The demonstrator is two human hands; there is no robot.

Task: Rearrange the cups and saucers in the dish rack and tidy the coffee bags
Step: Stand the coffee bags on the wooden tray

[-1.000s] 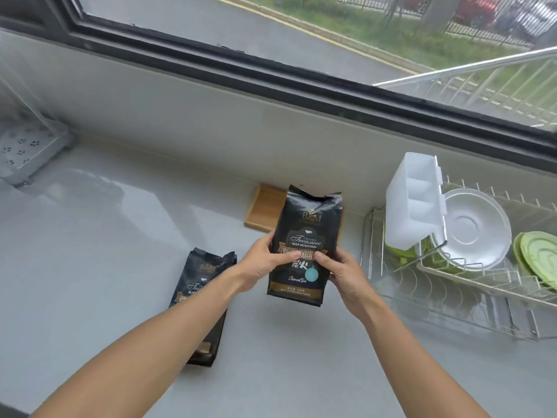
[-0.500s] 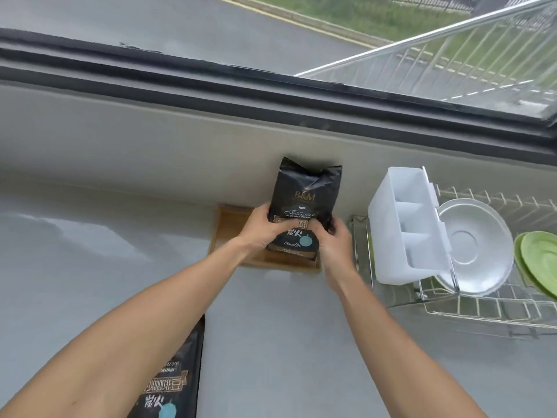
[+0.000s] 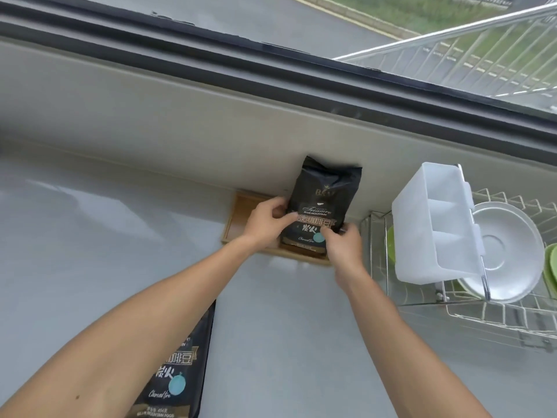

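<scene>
A black coffee bag point(image 3: 327, 194) stands upright in the right half of a shallow wooden tray point(image 3: 241, 212) against the back wall. My left hand point(image 3: 266, 221) grips the bag's left side and my right hand point(image 3: 343, 247) grips its lower right corner. A second black coffee bag point(image 3: 177, 372) lies flat on the grey counter near me, partly hidden under my left forearm. To the right a wire dish rack point(image 3: 497, 315) holds a white saucer point(image 3: 509, 251) and green saucers point(image 3: 551, 267).
A white plastic cutlery holder point(image 3: 434, 224) hangs on the rack's left end, close to my right hand. A green dish point(image 3: 391, 242) shows behind it. The wall and window sill run along the back. Grey counter point(image 3: 90, 236) stretches to the left.
Both hands carried the bag away from me to the wooden tray and set it upright there, against the wall. The view tilted down, so the lying bag now sits lower in frame.
</scene>
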